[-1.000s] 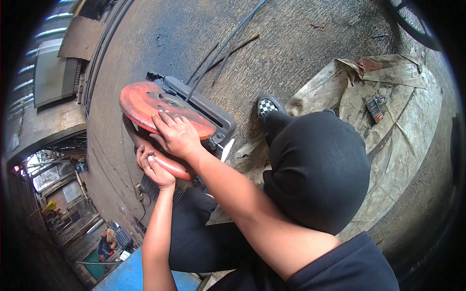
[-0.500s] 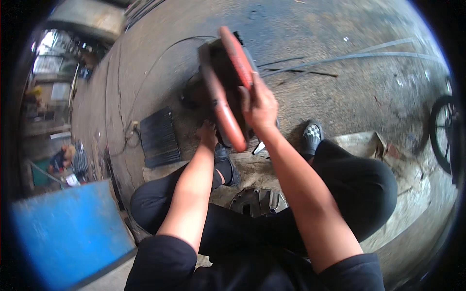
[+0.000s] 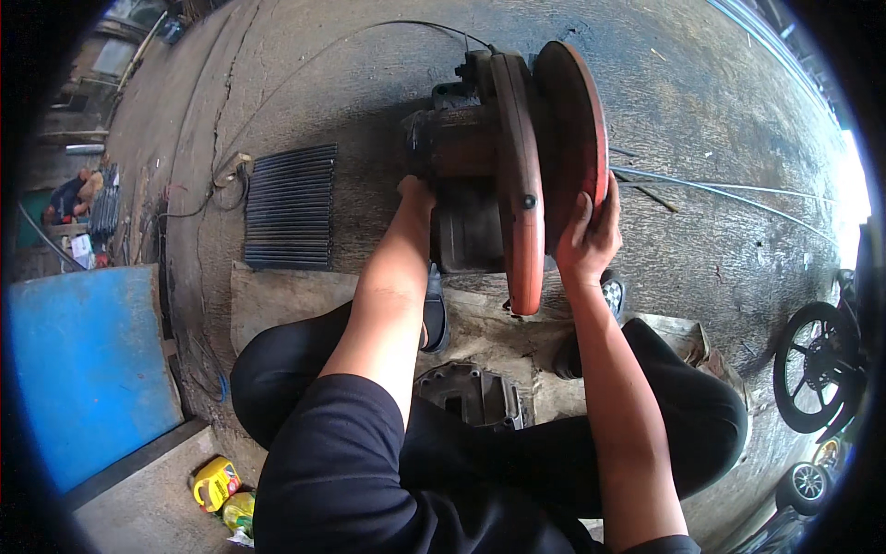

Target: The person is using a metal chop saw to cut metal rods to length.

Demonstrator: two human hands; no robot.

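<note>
A large cut-off saw [image 3: 461,152] stands on the floor in front of me, with a dark motor body and a worn red handle arm [image 3: 526,222]. On its right side is a round red disc-shaped guard [image 3: 591,120]. My right hand [image 3: 589,238] grips the guard's lower edge, thumb on one side and fingers on the other. Against the left side of the motor rests my left hand [image 3: 417,191]; its fingers are mostly hidden. Between my bent legs lies a grey metal casing [image 3: 469,395] with ribs and openings.
Left of the saw, a row of dark metal rods [image 3: 291,208] lies on the rough floor. A cable [image 3: 318,88] curves to the saw. The blue panel [image 3: 92,360], yellow jug [image 3: 216,484] and a person [image 3: 69,198] are at left; a black spoked wheel [image 3: 812,367] is at right.
The saw appears turned more upright and lies farther right in view. My right hand has moved right and down to the guard's lower edge. The whole view has rotated.
</note>
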